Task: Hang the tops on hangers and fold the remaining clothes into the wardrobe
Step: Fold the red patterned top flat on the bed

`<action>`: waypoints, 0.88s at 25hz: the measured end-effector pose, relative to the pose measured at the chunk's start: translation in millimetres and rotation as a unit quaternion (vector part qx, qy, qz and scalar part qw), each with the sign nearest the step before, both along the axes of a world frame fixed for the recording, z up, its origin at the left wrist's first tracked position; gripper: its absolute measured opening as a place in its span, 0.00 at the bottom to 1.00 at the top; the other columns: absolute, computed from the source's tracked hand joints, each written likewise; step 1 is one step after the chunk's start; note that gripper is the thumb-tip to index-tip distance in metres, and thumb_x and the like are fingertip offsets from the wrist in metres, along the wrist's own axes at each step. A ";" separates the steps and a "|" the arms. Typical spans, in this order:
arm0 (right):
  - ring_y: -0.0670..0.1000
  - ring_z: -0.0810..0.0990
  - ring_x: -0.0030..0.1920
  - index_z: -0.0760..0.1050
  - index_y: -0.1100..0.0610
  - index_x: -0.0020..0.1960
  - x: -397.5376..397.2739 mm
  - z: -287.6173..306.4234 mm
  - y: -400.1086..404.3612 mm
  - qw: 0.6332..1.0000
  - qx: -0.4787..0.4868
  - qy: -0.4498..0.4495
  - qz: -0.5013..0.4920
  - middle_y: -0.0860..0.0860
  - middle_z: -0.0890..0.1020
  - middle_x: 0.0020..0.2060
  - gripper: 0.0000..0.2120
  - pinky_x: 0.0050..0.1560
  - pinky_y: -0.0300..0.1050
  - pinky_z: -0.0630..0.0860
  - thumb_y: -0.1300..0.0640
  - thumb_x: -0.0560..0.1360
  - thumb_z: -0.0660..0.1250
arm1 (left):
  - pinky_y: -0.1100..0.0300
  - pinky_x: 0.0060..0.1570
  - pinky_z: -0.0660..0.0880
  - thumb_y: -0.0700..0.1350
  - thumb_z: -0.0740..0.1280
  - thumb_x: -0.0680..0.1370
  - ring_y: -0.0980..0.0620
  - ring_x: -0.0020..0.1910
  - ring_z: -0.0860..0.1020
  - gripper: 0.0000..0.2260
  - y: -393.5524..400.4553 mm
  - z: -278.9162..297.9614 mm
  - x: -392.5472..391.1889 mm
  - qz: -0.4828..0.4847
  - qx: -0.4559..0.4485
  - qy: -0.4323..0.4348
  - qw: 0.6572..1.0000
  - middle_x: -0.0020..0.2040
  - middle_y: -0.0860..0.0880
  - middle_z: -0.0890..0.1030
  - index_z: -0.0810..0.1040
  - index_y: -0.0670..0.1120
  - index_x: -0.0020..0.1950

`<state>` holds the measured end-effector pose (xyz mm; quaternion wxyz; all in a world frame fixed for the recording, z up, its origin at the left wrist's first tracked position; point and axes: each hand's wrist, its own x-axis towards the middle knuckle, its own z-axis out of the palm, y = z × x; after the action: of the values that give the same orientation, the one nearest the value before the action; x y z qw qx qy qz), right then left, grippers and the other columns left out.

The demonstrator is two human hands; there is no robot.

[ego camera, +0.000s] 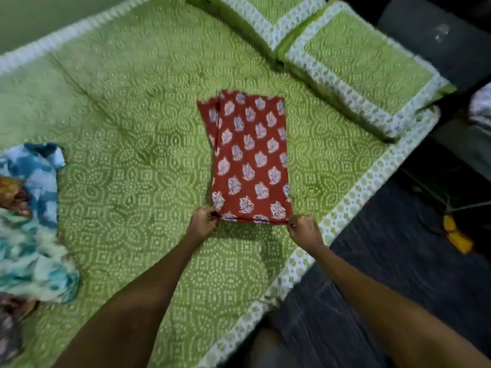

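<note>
A red garment with pale flower prints (249,158) lies folded into a long narrow strip on the green bed cover (127,123). My left hand (203,221) pinches its near left corner. My right hand (303,227) pinches its near right corner. The near edge is slightly raised off the bed between both hands. The far end lies flat, pointing towards the pillows.
A heap of blue, teal and orange clothes (29,221) lies at the bed's left edge. Two green pillows with white borders (353,65) sit at the head of the bed. The dark floor (398,261) runs along the right, with a yellow object (457,235) on it.
</note>
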<state>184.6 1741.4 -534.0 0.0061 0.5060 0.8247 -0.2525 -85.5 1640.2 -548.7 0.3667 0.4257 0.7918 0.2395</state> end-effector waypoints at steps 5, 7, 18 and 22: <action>0.60 0.79 0.50 0.78 0.62 0.55 18.1 -52.9 -60.8 0.991 -0.049 -0.123 -0.003 0.60 0.81 0.49 0.11 0.49 0.48 0.74 0.59 0.77 0.62 | 0.65 0.45 0.67 0.27 0.66 0.69 0.40 0.46 0.79 0.09 -55.8 -73.4 27.0 -0.061 -0.041 0.023 0.997 0.46 0.35 0.81 0.82 0.34 0.46; 0.59 0.79 0.52 0.77 0.63 0.56 23.4 -73.4 -76.9 0.982 -0.094 -0.165 -0.003 0.60 0.79 0.51 0.12 0.51 0.47 0.74 0.59 0.77 0.62 | 0.62 0.49 0.70 0.31 0.66 0.70 0.41 0.50 0.79 0.11 -66.7 -94.2 35.5 -0.104 -0.110 0.017 0.988 0.50 0.37 0.81 0.82 0.37 0.50; 0.54 0.48 0.76 0.49 0.62 0.76 -52.6 -142.8 -41.2 0.992 -0.102 -0.004 0.076 0.56 0.51 0.76 0.25 0.75 0.47 0.46 0.60 0.81 0.51 | 0.49 0.71 0.56 0.48 0.56 0.77 0.44 0.71 0.65 0.24 7.1 -163.9 69.2 -0.163 0.012 0.215 0.963 0.71 0.42 0.68 0.67 0.40 0.71; 0.50 0.45 0.76 0.46 0.60 0.77 -35.9 -199.5 -35.4 0.983 -0.016 -0.054 0.175 0.54 0.50 0.77 0.31 0.75 0.45 0.39 0.44 0.78 0.39 | 0.53 0.73 0.47 0.56 0.52 0.78 0.49 0.75 0.56 0.28 -14.3 -209.2 72.8 -0.186 0.015 0.299 0.936 0.75 0.46 0.62 0.61 0.43 0.74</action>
<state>148.8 1706.0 -733.5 0.1025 0.3663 0.8950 -0.2331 -12.7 1625.9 -758.0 0.1444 0.6227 0.7680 0.0401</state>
